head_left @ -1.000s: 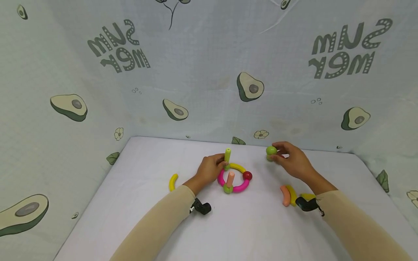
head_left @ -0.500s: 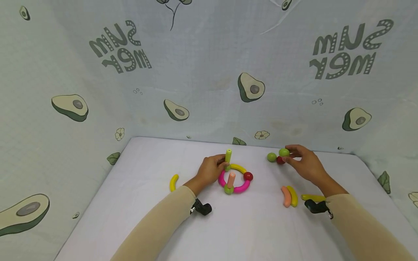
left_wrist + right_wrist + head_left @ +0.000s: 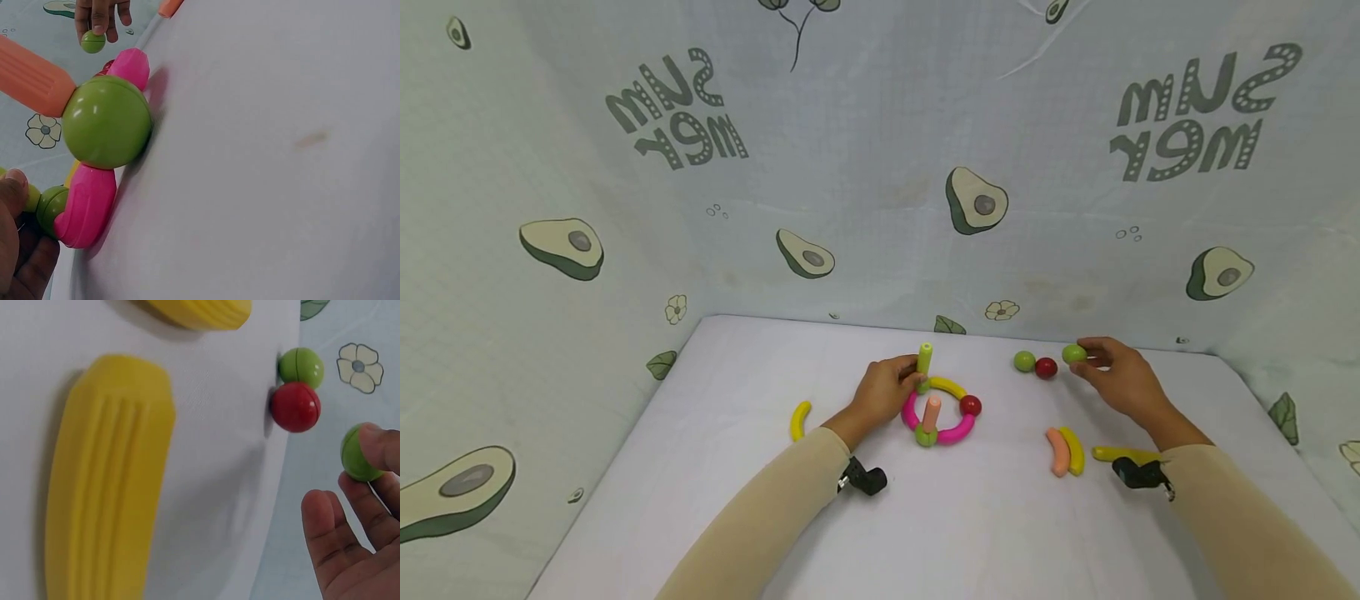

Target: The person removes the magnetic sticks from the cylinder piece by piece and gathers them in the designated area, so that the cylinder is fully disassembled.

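My left hand (image 3: 880,392) pinches an upright yellow-green rod (image 3: 924,358) low down, just above a green ball that joins a ring of toy pieces. The ring has pink curved pieces (image 3: 957,431), a yellow curved piece (image 3: 946,386), a red ball (image 3: 970,405) and a nearer green ball (image 3: 107,122). From that nearer ball an orange rod (image 3: 931,413) stands up. Between thumb and fingers, my right hand (image 3: 1123,379) holds a loose green ball (image 3: 360,453) above the table. To its left, another green ball (image 3: 1024,361) and a red ball (image 3: 1046,367) lie close together.
An orange curved piece (image 3: 1057,452) and a yellow curved one (image 3: 1072,451) lie side by side at right. A straight yellow rod (image 3: 1120,454) is near the right wrist camera. One yellow curved piece (image 3: 800,421) lies left. Printed cloth (image 3: 887,275) hangs behind the white table (image 3: 955,525).
My right hand has moved right, carrying the green ball away from the other green ball and past the red one. The left hand keeps its hold on the yellow-green rod.
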`<action>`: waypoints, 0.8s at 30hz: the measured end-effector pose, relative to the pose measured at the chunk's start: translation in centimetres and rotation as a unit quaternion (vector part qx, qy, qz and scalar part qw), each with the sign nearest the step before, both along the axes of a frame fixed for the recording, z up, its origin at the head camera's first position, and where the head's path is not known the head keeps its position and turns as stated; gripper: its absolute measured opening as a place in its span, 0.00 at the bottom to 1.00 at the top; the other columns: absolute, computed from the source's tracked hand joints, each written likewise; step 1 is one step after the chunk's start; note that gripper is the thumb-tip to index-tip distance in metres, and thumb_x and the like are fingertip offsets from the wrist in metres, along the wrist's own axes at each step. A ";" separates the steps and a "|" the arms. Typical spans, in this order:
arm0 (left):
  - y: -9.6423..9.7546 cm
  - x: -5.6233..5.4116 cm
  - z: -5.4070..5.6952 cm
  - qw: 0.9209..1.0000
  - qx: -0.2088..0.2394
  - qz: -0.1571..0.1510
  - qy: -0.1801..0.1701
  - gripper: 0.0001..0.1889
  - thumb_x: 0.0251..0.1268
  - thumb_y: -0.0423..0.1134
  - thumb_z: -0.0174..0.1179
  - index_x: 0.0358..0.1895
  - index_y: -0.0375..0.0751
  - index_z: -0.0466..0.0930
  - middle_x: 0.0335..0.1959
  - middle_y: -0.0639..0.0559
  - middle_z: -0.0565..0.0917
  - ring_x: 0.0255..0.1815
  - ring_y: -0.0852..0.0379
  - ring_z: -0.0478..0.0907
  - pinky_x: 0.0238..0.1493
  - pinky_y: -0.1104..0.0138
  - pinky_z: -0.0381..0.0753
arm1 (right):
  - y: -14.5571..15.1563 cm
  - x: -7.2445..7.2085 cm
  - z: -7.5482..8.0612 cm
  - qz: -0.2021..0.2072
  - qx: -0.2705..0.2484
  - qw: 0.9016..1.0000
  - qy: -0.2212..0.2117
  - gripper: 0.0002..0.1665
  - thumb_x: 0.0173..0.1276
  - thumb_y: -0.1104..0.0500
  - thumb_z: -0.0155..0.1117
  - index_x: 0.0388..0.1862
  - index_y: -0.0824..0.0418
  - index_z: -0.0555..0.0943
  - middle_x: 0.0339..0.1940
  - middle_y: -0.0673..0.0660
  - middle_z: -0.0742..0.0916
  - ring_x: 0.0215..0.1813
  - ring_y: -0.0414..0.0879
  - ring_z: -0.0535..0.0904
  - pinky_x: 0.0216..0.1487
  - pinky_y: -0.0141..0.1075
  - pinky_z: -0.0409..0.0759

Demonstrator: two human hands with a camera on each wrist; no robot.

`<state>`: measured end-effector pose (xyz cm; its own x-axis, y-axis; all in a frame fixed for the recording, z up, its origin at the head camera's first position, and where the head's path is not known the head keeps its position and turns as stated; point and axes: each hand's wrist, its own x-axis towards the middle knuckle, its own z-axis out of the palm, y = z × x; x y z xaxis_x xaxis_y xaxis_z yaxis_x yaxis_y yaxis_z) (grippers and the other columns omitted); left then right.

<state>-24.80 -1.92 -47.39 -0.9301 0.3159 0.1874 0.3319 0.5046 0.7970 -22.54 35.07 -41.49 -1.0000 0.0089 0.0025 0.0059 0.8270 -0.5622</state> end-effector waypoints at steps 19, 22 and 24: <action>-0.1 0.0 0.2 1.000 -0.007 0.004 -0.003 0.20 0.73 0.39 0.65 0.63 0.37 0.81 0.52 0.50 0.88 0.52 0.63 0.84 0.53 0.72 0.81 | 0.8 -1.0 -1.5 0.000 0.028 0.997 -0.068 0.30 0.76 0.58 0.63 0.69 0.73 0.69 0.63 0.78 0.76 0.61 0.73 0.73 0.58 0.62 0.77; -0.1 0.1 0.3 1.000 -0.010 0.004 -0.004 0.20 0.72 0.39 0.65 0.63 0.37 0.82 0.52 0.50 0.88 0.53 0.63 0.83 0.53 0.71 0.81 | 0.7 -1.1 -1.7 0.005 0.033 0.997 -0.075 0.30 0.76 0.57 0.62 0.70 0.72 0.69 0.63 0.78 0.76 0.61 0.73 0.72 0.59 0.63 0.76; 0.0 0.1 0.3 1.000 -0.009 0.005 -0.006 0.20 0.72 0.39 0.65 0.63 0.38 0.82 0.52 0.50 0.88 0.52 0.63 0.84 0.53 0.71 0.81 | 0.7 -1.2 -1.8 0.006 0.036 0.996 -0.077 0.30 0.76 0.57 0.62 0.70 0.72 0.70 0.63 0.78 0.76 0.62 0.73 0.72 0.59 0.63 0.75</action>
<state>-24.71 -1.97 -47.10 -0.9352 0.3106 0.1699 0.3171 0.5217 0.7920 -23.73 35.80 -43.33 -0.9885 0.0027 -0.1512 0.0779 0.8661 -0.4937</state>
